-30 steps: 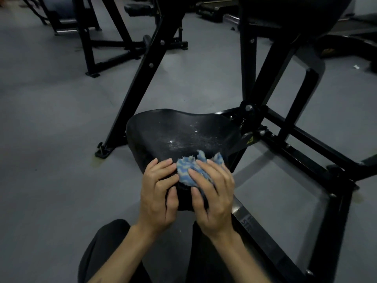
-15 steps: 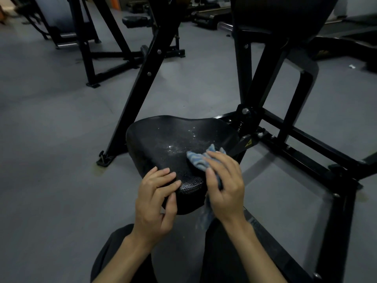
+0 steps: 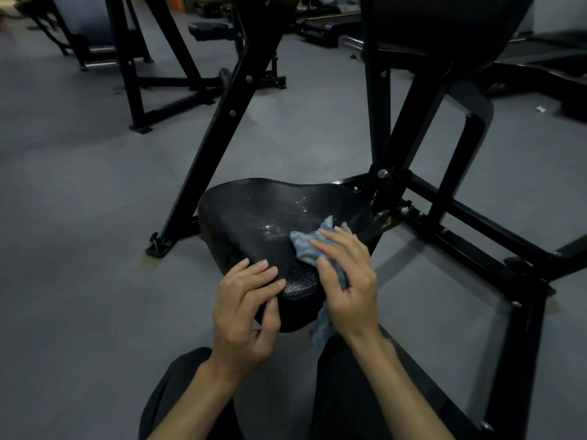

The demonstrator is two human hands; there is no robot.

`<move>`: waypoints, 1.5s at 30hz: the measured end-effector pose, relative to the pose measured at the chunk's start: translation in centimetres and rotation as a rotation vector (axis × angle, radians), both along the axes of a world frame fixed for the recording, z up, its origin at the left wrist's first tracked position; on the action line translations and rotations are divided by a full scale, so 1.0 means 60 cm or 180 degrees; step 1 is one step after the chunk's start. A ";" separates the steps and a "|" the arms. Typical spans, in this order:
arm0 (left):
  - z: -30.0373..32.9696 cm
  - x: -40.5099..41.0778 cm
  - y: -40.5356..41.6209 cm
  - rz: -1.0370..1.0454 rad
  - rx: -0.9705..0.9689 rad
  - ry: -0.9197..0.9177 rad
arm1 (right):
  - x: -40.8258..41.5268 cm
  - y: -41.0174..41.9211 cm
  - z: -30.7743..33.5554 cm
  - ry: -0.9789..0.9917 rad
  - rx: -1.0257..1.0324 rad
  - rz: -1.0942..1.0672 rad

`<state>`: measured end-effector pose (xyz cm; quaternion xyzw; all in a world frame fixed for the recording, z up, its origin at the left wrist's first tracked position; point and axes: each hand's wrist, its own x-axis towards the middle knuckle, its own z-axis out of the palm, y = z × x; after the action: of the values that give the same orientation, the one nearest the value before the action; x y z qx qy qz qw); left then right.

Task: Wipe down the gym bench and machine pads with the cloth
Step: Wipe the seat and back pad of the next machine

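Note:
A black, saddle-shaped seat pad [image 3: 254,217] sits low in the middle of the head view, with wet droplets glinting on its top. My right hand [image 3: 346,281] presses a blue and white patterned cloth [image 3: 305,242] flat onto the pad's right side; a tail of the cloth hangs down past the pad's front edge. My left hand [image 3: 247,309] grips the pad's narrow front end, fingers on top and thumb on its front face. A large black back pad [image 3: 444,23] looms at the top right, cut off by the frame.
The machine's black steel frame [image 3: 476,223] runs right and behind the seat, with a slanted strut [image 3: 222,138] to the left. Other black gym machines [image 3: 143,58] and treadmills [image 3: 333,23] stand farther back on the grey floor. My dark-trousered knees [image 3: 178,392] are just below the seat.
My right hand has slid the cloth from the pad's front end up and to the right across its top. My left hand has stayed on the front end.

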<state>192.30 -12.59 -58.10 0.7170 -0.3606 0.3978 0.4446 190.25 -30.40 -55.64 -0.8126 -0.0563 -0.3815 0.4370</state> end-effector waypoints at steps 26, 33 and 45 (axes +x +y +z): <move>0.048 0.020 -0.020 -0.0097 0.0540 -0.0341 | 0.035 -0.065 0.010 0.0584 0.0186 0.0265; 0.050 0.017 -0.028 -0.0044 0.0487 -0.0322 | 0.025 -0.081 -0.002 0.0422 -0.0233 0.0689; 0.042 0.015 -0.032 0.0042 0.0425 -0.0320 | 0.004 -0.057 -0.015 0.0433 0.0441 0.0831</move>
<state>193.20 -14.52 -55.60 0.7265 -0.4035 0.4113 0.3744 190.51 -33.81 -56.54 -0.7902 -0.1053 -0.2686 0.5408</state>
